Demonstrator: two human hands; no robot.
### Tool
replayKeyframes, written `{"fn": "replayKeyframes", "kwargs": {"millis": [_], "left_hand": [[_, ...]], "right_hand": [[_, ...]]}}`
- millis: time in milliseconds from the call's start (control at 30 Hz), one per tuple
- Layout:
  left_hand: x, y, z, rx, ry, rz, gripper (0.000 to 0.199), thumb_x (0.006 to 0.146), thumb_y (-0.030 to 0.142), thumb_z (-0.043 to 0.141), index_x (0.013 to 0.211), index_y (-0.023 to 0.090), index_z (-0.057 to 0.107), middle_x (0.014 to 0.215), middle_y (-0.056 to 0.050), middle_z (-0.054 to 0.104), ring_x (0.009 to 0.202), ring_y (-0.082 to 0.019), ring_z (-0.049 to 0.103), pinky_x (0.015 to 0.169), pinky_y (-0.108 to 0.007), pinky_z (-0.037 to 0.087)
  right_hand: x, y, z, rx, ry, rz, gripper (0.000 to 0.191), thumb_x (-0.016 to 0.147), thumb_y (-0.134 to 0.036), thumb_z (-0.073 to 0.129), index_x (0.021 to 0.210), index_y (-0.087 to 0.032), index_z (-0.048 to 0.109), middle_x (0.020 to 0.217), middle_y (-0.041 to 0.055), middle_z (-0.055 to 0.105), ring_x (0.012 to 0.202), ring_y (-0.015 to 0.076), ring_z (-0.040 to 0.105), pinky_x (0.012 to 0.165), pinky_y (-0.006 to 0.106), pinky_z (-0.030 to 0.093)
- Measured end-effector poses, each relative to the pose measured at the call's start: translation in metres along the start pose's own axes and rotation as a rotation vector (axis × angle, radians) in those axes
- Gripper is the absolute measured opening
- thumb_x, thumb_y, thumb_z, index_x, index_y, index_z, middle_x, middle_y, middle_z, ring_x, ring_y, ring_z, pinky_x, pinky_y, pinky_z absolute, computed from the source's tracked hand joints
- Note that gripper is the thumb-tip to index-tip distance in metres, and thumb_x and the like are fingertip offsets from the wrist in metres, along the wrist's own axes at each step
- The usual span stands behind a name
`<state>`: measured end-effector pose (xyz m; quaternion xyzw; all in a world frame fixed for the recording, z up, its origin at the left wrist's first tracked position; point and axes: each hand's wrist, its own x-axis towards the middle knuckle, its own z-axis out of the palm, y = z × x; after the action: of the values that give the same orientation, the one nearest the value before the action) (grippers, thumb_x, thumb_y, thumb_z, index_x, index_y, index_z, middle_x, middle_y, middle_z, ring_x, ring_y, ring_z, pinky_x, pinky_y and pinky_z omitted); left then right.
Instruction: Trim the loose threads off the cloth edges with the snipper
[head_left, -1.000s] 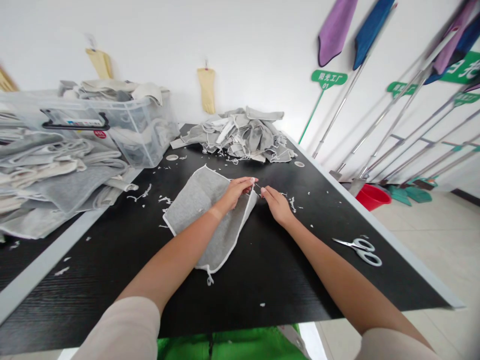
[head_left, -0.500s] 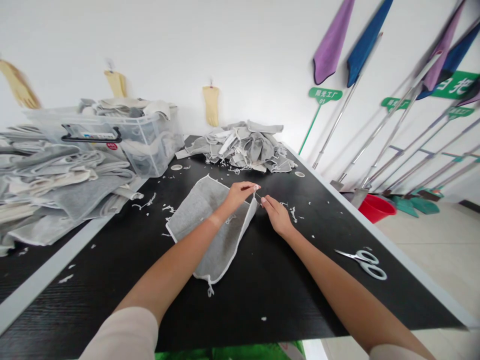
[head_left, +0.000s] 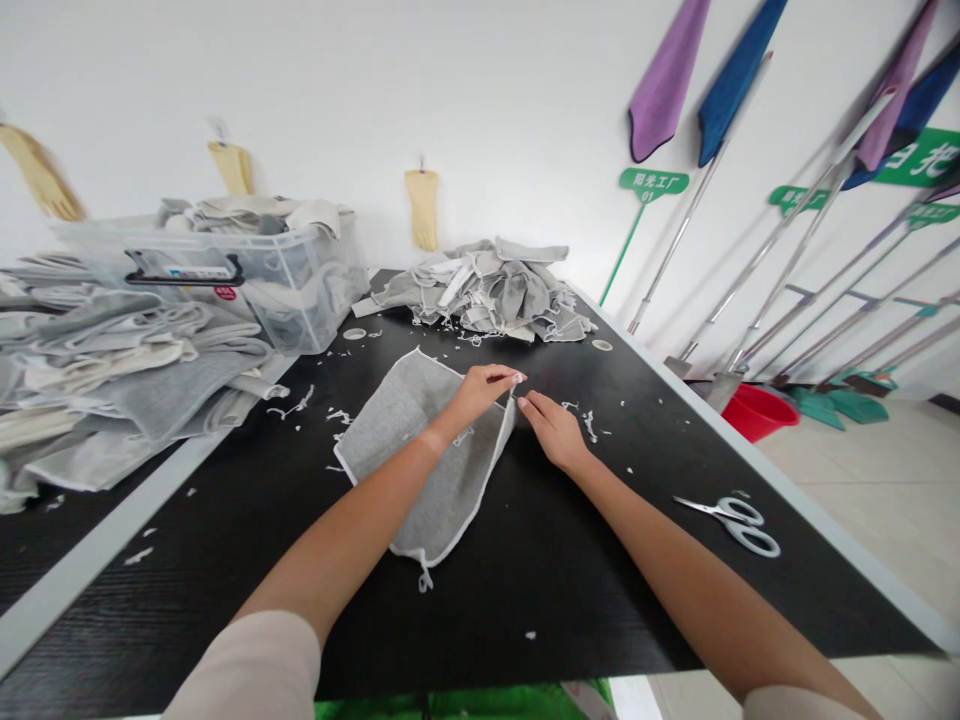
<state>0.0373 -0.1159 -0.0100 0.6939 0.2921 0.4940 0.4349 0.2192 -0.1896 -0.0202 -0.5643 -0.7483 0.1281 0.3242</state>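
A grey cloth (head_left: 397, 410) with a white stitched edge lies on the black table, its right-hand corner raised. At that corner, my left hand (head_left: 484, 390) is closed, pinching the end of the cloth's white edging between thumb and finger. My right hand (head_left: 553, 428) is closed just beside the same corner, fingertips nearly touching it. Something thin seems to be in its pinch, too small to name. A loose white thread loop (head_left: 425, 578) hangs from the cloth's near corner. Scissors (head_left: 735, 520) with pale handles lie apart, right of my right forearm.
Behind the cloth is a heap of grey cloths (head_left: 487, 290). At left stand a clear plastic box (head_left: 300, 290) full of cloths and a stack of cloths (head_left: 172, 370). Thread scraps (head_left: 300, 403) dot the table (head_left: 570, 590). A red bucket (head_left: 757, 412) and mops stand along the wall.
Both hands stay at the raised corner, with the right fingertips slightly closer to it. The thin thing between the hands shows less now. The whole view has shifted slightly.
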Motion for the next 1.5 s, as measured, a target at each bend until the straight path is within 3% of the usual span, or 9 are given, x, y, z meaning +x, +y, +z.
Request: {"fn": "replayKeyframes", "kwargs": {"millis": [467,1033,1500], "left_hand": [[0.0038,-0.0079,0.0001,0.082,-0.059,0.107,0.029,0.092,0.04,0.069,0.103,0.017,0.082,0.106,-0.009,0.08,0.102,-0.022,0.072,0.092,-0.032,0.054],[0.0029,-0.0057,0.002,0.108,-0.08,0.102,0.026,0.091,0.037,0.069,0.1,0.017,0.082,0.104,-0.009,0.08,0.1,-0.022,0.073,0.091,-0.032,0.055],[0.0015,-0.0056,0.003,0.129,-0.087,0.094,0.027,0.09,0.039,0.07,0.1,0.017,0.082,0.105,-0.009,0.08,0.1,-0.022,0.073,0.092,-0.032,0.055]], "right_hand": [[-0.0003,-0.0005,-0.0007,-0.092,-0.009,-0.03,0.039,0.108,-0.054,0.035,0.093,-0.026,0.058,0.095,0.0007,0.069,0.09,0.0202,0.065,0.078,0.03,0.042],[0.0013,0.0023,-0.0002,-0.038,-0.028,0.012,0.038,0.108,-0.053,0.034,0.103,-0.028,0.062,0.111,0.0017,0.072,0.104,0.0226,0.067,0.086,0.033,0.045],[0.0014,0.004,0.001,-0.023,-0.024,0.004,0.041,0.107,-0.052,0.034,0.108,-0.029,0.068,0.112,0.0026,0.074,0.102,0.0239,0.068,0.085,0.034,0.047]]}}
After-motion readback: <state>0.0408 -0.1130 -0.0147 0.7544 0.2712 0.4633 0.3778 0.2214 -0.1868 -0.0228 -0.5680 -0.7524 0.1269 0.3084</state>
